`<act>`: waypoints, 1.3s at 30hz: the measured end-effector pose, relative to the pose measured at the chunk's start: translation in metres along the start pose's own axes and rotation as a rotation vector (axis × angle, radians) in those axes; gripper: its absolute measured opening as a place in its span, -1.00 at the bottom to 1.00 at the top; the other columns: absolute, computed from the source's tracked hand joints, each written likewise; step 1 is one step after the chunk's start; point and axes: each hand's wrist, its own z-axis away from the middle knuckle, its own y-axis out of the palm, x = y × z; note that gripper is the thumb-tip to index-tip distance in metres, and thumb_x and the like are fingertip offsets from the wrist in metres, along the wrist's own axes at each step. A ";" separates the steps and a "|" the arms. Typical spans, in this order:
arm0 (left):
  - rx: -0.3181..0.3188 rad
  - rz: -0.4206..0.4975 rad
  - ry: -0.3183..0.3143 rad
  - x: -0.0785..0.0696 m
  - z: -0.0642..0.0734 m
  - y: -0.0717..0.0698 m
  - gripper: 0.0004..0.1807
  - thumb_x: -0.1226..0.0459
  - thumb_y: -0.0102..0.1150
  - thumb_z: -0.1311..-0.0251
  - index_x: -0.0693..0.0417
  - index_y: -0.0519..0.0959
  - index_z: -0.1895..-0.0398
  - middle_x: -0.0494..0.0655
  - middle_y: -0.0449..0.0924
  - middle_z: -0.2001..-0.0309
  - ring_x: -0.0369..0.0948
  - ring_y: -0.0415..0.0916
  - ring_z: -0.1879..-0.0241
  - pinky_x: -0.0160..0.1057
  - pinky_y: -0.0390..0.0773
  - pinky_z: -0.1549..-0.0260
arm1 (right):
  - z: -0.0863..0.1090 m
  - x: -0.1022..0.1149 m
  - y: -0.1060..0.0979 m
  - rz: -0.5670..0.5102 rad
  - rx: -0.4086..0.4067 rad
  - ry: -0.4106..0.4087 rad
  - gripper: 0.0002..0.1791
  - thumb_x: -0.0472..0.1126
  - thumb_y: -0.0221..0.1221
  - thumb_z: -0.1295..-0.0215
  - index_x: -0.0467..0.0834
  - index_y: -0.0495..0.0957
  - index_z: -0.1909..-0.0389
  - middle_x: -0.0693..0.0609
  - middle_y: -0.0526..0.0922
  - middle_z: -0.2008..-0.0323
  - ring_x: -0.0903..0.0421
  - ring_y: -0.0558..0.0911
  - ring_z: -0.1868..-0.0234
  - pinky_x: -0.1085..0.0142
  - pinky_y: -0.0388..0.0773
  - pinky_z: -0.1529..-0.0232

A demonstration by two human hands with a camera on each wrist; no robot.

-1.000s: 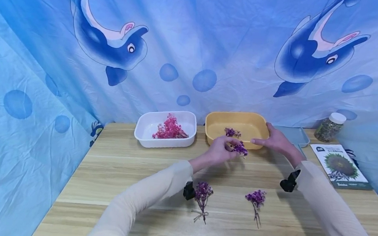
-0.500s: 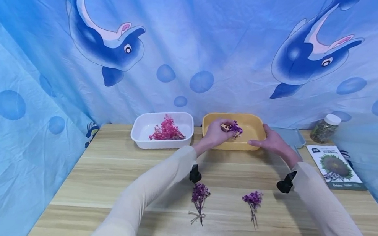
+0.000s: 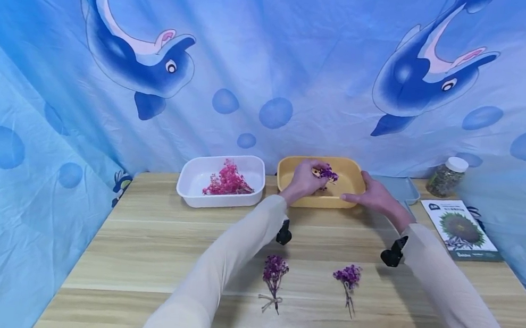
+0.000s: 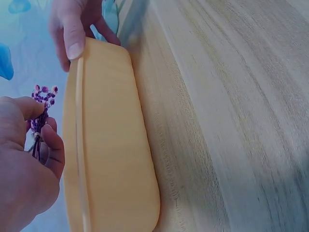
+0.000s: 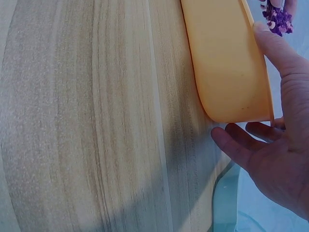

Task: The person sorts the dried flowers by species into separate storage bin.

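Note:
My left hand pinches a small bunch of purple dried flowers over the inside of the yellow plastic tub. In the left wrist view, thumb and fingers close round the tied stems of the dried flowers, whose heads point up. My right hand grips the tub's right end, the thumb on the rim and the fingers round the end wall, as the right wrist view shows. Two more tied purple bunches lie on the table, a left one and a right one.
A white tub with pink dried flowers stands left of the yellow one. Behind my right hand is a pale blue tray. A white-capped jar and a sunflower-printed packet sit at the right, before a blue curtain.
My left hand has carried the purple flowers from the yellow tub's front rim back over its inside. The right hand keeps its grip on the tub's end. The head view has shifted slightly.

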 end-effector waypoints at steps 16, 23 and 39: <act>0.064 0.114 -0.027 0.010 0.003 0.004 -0.67 0.42 0.36 -0.19 0.09 0.66 -0.04 0.02 0.43 -0.20 -0.21 0.65 0.23 -0.35 0.66 0.36 | -0.001 0.007 0.004 -0.005 0.014 -0.016 0.31 0.18 0.34 -0.23 -0.40 -0.37 -0.53 -0.52 -0.10 -0.47 -0.43 0.08 -0.44 -0.21 0.10 -0.40; 0.067 0.146 -0.044 0.010 0.007 0.001 -0.71 0.40 0.35 -0.22 0.04 0.66 -0.01 -0.02 0.39 -0.23 -0.14 0.63 0.08 -0.34 0.67 0.31 | -0.002 0.006 0.004 0.004 0.004 -0.008 0.34 0.22 0.35 -0.19 -0.39 -0.35 -0.54 -0.52 -0.06 -0.47 -0.42 0.11 -0.43 -0.23 0.14 -0.38; 0.089 0.204 -0.014 0.009 0.020 -0.026 -0.57 0.36 0.33 -0.25 0.12 0.58 -0.21 0.01 0.54 -0.18 -0.13 0.62 0.04 -0.12 0.70 0.15 | 0.003 0.001 0.001 -0.012 -0.001 -0.019 0.32 0.19 0.36 -0.21 -0.37 -0.37 -0.54 -0.53 -0.03 -0.46 -0.43 0.13 -0.42 -0.23 0.10 -0.39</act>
